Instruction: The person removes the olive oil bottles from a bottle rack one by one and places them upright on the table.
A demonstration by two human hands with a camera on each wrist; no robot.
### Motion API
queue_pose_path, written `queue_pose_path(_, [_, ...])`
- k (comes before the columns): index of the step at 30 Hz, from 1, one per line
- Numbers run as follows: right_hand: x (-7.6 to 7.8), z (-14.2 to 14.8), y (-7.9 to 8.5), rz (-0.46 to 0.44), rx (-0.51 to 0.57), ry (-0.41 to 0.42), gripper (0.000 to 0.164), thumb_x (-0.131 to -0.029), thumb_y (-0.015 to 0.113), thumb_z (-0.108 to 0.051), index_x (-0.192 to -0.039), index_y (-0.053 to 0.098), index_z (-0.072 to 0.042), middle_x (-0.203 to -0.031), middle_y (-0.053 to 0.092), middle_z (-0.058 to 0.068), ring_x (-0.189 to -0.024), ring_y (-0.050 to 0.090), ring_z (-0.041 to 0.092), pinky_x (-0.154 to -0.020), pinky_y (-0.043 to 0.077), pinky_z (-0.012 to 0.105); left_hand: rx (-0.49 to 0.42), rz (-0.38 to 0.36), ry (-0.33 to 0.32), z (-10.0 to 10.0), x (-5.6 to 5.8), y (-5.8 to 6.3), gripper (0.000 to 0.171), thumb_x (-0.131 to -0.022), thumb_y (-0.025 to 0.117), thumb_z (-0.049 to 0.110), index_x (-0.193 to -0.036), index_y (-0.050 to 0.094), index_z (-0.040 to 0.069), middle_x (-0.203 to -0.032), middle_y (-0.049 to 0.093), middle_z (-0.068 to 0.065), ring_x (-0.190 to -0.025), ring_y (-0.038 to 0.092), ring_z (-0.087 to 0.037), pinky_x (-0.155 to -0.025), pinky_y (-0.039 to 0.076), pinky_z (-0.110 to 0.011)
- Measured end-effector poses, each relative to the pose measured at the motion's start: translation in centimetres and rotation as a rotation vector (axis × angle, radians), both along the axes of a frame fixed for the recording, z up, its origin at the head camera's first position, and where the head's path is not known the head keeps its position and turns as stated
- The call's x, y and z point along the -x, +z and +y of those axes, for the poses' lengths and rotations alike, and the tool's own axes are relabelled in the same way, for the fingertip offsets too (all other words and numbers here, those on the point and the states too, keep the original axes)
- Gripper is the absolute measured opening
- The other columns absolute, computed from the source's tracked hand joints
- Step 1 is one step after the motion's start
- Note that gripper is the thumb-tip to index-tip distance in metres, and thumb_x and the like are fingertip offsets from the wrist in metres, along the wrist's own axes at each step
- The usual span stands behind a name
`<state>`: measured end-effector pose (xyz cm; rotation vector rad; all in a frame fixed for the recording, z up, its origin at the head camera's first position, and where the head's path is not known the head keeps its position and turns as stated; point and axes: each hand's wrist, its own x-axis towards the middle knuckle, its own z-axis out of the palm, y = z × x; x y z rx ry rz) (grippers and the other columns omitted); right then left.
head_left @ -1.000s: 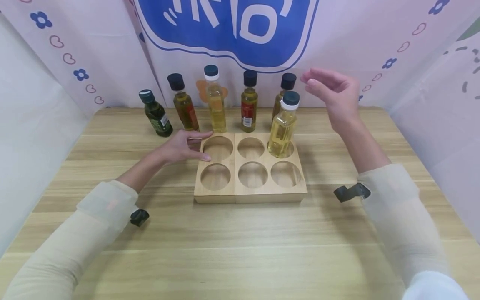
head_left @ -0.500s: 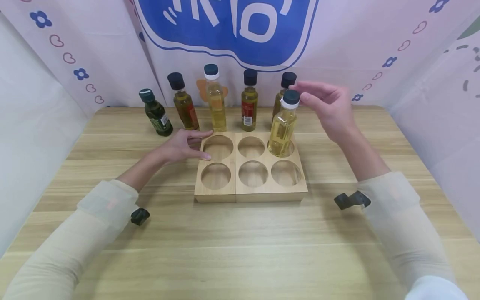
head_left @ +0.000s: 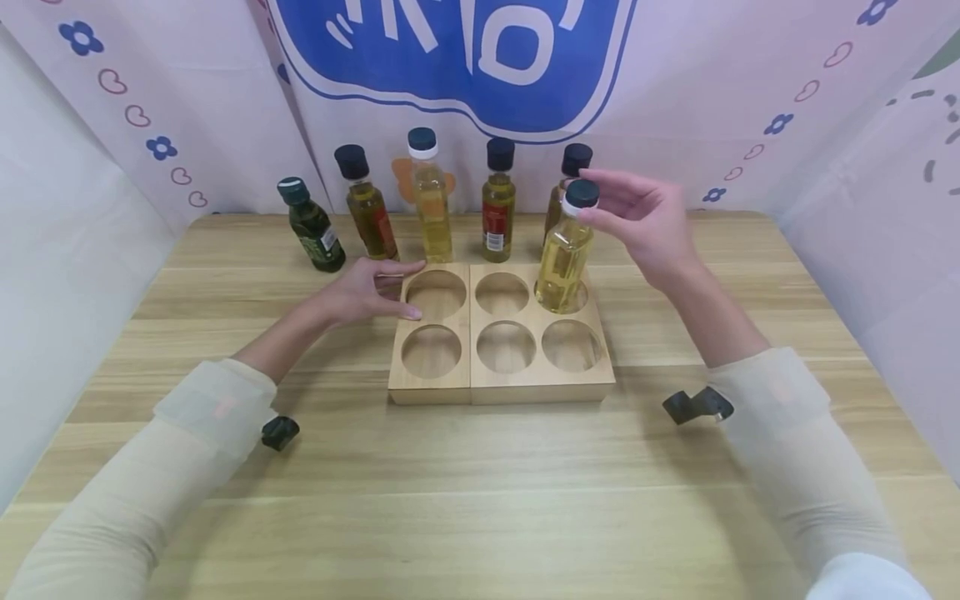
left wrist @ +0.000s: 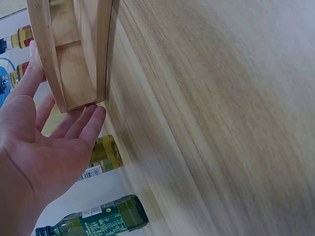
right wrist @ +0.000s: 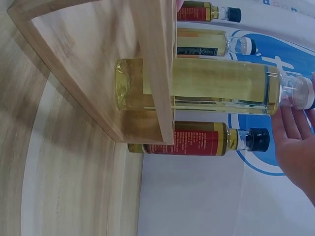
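A pale wooden bottle rack with several round holes lies mid-table, made of two blocks side by side. My left hand touches its left end with extended fingers, thumb on the upper edge; the left wrist view shows fingertips against the end wall. In the back right hole stands a tall bottle of pale yellow oil with a dark green cap, leaning slightly. My right hand holds this oil bottle at its neck and cap, thumb in front, fingers behind. The right wrist view shows the bottle's base inside the rack.
Behind the rack stand a small dark green bottle, a red-labelled bottle, another pale oil bottle, a second red-labelled bottle and a black-capped bottle partly hidden. A printed cloth hangs at the back.
My right hand has come down and leftward from above the table's right side to the oil bottle's neck. The left hand, rack and bottles stay in place.
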<state>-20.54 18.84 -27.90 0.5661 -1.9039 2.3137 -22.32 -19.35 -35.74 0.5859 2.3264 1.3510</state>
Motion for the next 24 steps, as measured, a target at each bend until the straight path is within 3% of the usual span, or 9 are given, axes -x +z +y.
queue_pose_path(8, [0.09, -0.48, -0.45, 0.024, 0.004, -0.010, 0.042, -0.086, 0.067, 0.024, -0.121, 0.073, 0.002, -0.115, 0.076, 0.014, -0.102, 0.076, 0.019, -0.093, 0.060, 0.029, 0.004, -0.001, -0.001, 0.00, -0.06, 0.04, 0.074, -0.088, 0.082, 0.001, -0.152, 0.044, -0.003, -0.162, 0.039, -0.020, -0.150, 0.036, -0.041, -0.118, 0.042, -0.046])
queue_pose_path(12, [0.09, -0.61, -0.48, 0.026, 0.036, 0.007, 0.039, -0.085, 0.070, 0.022, -0.120, 0.072, 0.005, -0.116, 0.074, 0.020, -0.101, 0.076, 0.020, -0.094, 0.060, 0.029, 0.007, -0.007, 0.003, 0.01, -0.03, 0.07, 0.074, -0.089, 0.081, 0.001, -0.153, 0.045, -0.003, -0.162, 0.039, -0.019, -0.150, 0.035, -0.041, -0.118, 0.042, -0.046])
queue_pose_path(20, [0.02, -0.74, -0.32, 0.037, -0.008, -0.033, 0.035, -0.086, 0.072, 0.020, -0.117, 0.074, 0.004, -0.108, 0.078, 0.011, -0.100, 0.077, 0.018, -0.092, 0.060, 0.028, -0.001, 0.000, 0.004, 0.14, -0.16, 0.18, 0.074, -0.088, 0.082, 0.000, -0.152, 0.045, -0.003, -0.161, 0.039, -0.019, -0.149, 0.035, -0.042, -0.117, 0.042, -0.047])
queue_pose_path(24, [0.02, -0.80, -0.25, 0.036, 0.012, -0.025, 0.033, -0.085, 0.073, 0.019, -0.115, 0.074, 0.005, -0.108, 0.078, 0.012, -0.098, 0.077, 0.018, -0.093, 0.060, 0.028, 0.005, -0.004, 0.004, 0.10, -0.10, 0.14, 0.074, -0.088, 0.082, 0.001, -0.152, 0.045, -0.003, -0.162, 0.039, -0.019, -0.150, 0.035, -0.042, -0.117, 0.042, -0.046])
